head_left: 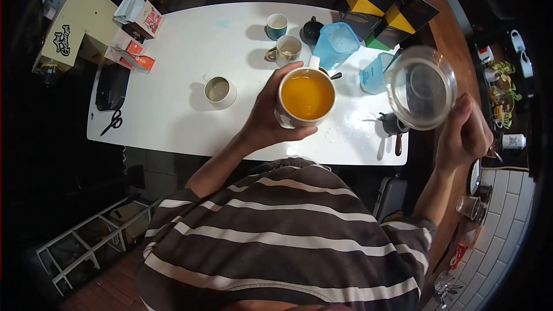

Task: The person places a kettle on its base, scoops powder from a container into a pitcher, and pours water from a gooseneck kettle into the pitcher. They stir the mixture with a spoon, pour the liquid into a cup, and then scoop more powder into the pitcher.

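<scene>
My left hand (pixel 264 109) is wrapped round a white mug (pixel 286 117) from its left side, raised over the white table. Orange-yellow liquid (pixel 308 95) shows inside the mug, and its handle points away from me. My right hand (pixel 468 132) grips a clear glass jug (pixel 422 93) at its right side, holding it up over the table's right end. The jug looks empty, with its round opening towards me. To the left of the mug stands a white cup (pixel 229 99). Behind it are another mug (pixel 297 53) and a green-and-white cup (pixel 276 33).
Two blue translucent containers (pixel 337 43) stand behind the mug, near a small black pot (pixel 311 30). Black-and-yellow boxes (pixel 383 8) fill the far right corner. Scissors (pixel 113 122), a black tray (pixel 112 87) and paper packets (pixel 141 20) lie at the left. A wooden counter (pixel 443 20) runs along the right.
</scene>
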A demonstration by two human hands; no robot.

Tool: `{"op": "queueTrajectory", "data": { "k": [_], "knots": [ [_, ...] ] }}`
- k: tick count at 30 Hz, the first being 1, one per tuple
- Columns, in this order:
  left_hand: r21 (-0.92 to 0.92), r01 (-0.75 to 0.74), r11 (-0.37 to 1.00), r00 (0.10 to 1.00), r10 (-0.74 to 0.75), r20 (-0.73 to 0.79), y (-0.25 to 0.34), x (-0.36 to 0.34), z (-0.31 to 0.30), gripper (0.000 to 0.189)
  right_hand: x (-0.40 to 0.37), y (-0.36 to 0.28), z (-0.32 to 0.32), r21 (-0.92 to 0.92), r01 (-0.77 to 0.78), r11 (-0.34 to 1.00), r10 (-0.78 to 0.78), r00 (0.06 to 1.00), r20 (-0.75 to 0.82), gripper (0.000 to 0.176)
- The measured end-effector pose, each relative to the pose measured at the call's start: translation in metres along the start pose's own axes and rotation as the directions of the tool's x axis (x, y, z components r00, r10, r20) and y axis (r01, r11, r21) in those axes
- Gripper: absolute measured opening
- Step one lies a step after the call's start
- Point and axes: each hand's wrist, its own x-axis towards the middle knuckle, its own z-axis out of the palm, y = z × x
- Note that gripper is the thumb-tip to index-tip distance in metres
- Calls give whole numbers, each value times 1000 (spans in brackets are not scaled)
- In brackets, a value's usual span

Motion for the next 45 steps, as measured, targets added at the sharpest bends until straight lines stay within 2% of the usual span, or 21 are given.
{"op": "queueTrajectory", "data": {
  "k": [1, 3, 4, 5, 8, 10, 14, 16, 18, 20, 23, 24, 27, 28, 30, 31, 33, 36, 39, 45],
  "knots": [
    [38, -10, 999, 1000, 10, 12, -2, 1, -6, 100, -14, 8, -5, 6, 2, 1000, -2, 1000, 1, 30],
    [-28, 43, 999, 999, -43, -6, -10, 2, -14, 99, -41, 17, -11, -116, -281, 953, 277, 960, -49, 37],
    [-46, 74, 996, 997, -76, -29, -11, 4, -19, 99, -52, 13, -7, -138, -370, 919, 357, 928, -109, 42],
    [-34, 69, 997, 996, -70, -47, -14, 7, -27, 99, -71, 22, -13, -115, -470, 875, 464, 882, -79, 44],
    [22, 68, 997, 994, -66, -84, -28, 14, -49, 98, -126, 28, -4, 47, -633, 773, 635, 770, -59, 47],
    [79, 72, 994, 982, -57, -180, -44, 17, -65, 96, -153, 20, 10, 221, -762, 608, 785, 618, -29, 47],
    [191, 127, 973, 958, -70, -279, -65, 27, -103, 91, -197, 22, 28, 271, -843, 465, 874, 486, 14, 48],
    [225, 137, 965, 956, -69, -284, -74, 32, -121, 88, -216, 30, 40, 303, -855, 420, 898, 440, -2, 50],
    [354, 187, 916, 940, -62, -336, -82, 38, -138, 86, -227, 34, 52, 351, -855, 383, 912, 410, 3, 50],
    [372, 179, 911, 938, -44, -343, -98, 43, -154, 84, -237, 36, 58, 400, -846, 352, 921, 390, 14, 51],
    [425, 242, 872, 914, -57, -402, -135, 45, -178, 81, -252, 35, 62, 424, -869, 254, 939, 327, 107, 51],
    [426, 234, 874, 919, -56, -390, -149, 46, -187, 81, -256, 34, 64, 425, -869, 252, 943, 320, 96, 51],
    [372, 275, 887, 897, -97, -431, -188, 48, -207, 78, -266, 28, 69, 276, -922, 273, 954, 296, 47, 50],
    [373, 255, 892, 914, -97, -394, -199, 48, -212, 78, -278, 31, 71, 296, -914, 278, 950, 307, 55, 50],
    [289, 346, 893, 872, -193, -449, -223, 53, -226, 79, -282, 24, 74, 332, -914, 235, 956, 278, 90, 50],
    [290, 319, 902, 889, -179, -422, -230, 57, -230, 79, -285, 22, 76, 342, -913, 222, 961, 265, 85, 51],
    [346, 423, 837, 840, -219, -496, -237, 58, -236, 82, -287, 18, 77, 335, -917, 217, 962, 259, 84, 51],
    [360, 455, 814, 824, -232, -517, -247, 55, -241, 86, -288, 10, 78, 311, -929, 202, 964, 245, 106, 53],
    [320, 483, 815, 816, -286, -503, -260, 52, -244, 87, -284, 6, 78, 333, -922, 196, 965, 241, 100, 53],
    [366, 469, 804, 829, -258, -495, -275, 51, -241, 86, -282, 2, 76, 315, -929, 194, 961, 244, 128, 53]
  ]
}}
